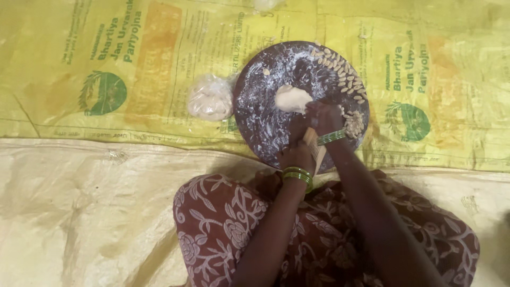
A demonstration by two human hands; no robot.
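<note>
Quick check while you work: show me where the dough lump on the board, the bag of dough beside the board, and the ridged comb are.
dough lump (pixel 291 99), head view, middle of the pale lump on the floured board.
bag of dough (pixel 210 98), head view, centre of the clear bag.
ridged comb (pixel 315 149), head view, ribbed wooden face between the hands.

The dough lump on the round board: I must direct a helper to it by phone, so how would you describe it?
Find the dark, flour-dusted round board on the yellow sack sheet. The dough lump lies near its middle, just beyond the right hand. It is bare, unlike the plastic-wrapped dough off the board's left edge, and far larger than the small shaped pieces.
</note>
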